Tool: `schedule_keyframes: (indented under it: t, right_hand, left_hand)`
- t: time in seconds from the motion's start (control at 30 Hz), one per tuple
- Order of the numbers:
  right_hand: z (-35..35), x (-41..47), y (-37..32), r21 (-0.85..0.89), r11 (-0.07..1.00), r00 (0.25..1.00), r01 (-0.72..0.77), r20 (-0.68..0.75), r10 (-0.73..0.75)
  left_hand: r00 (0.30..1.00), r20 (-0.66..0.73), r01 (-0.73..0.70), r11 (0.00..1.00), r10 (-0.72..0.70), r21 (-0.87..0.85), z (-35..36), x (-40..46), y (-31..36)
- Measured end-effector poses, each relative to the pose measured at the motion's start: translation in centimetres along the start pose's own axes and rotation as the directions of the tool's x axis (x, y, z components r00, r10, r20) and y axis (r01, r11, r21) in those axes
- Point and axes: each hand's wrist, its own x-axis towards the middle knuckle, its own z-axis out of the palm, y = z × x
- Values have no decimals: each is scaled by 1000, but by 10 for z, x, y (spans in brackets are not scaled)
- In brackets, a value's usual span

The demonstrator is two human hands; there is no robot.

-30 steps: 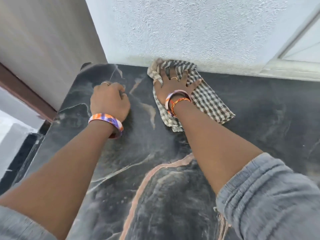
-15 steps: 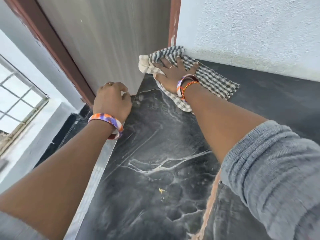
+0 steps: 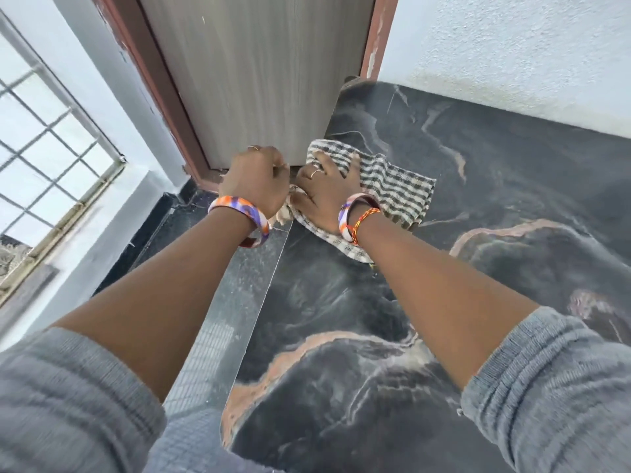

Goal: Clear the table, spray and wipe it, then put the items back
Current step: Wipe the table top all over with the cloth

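The table (image 3: 485,206) has a black marble-patterned top with pale and pink veins, and nothing stands on the part I see. A checked grey and white cloth (image 3: 396,189) lies at its left edge. My right hand (image 3: 324,194) presses flat on the cloth's left part, fingers spread. My left hand (image 3: 254,180) hangs just off that same edge, fingers curled into a loose fist, close beside the right hand. I see nothing in it.
A grey wooden door (image 3: 256,80) in a red-brown frame stands just beyond the table's left corner. A white rough wall (image 3: 512,46) runs along the back edge. A barred window (image 3: 44,158) is at the left, over dark floor (image 3: 164,240).
My right hand has dragged the cloth from the back wall corner forward along the left edge. My left hand now sits right beside it at the edge.
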Motion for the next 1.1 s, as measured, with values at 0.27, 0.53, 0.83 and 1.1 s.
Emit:
schedule_keyframes:
  t: [0.27,0.53,0.83,1.1]
  right_hand:
    - [18,-73,-67,-4,992,992,125,12,-125]
    - [32,-151,-121,-14,980,978,197,77,-195]
    - [44,-253,-132,-16,973,971,230,68,-228]
    - [59,-356,-58,-127,992,1000,-18,-10,16]
  left_hand:
    - [992,109,68,995,-60,-71,-12,-72,-28]
    - [995,22,96,991,-94,-97,-12,-148,-34]
    - [999,12,-49,998,50,-27,-8,-227,-13]
    - [938,127,-318,947,322,-51,29,-261,67]
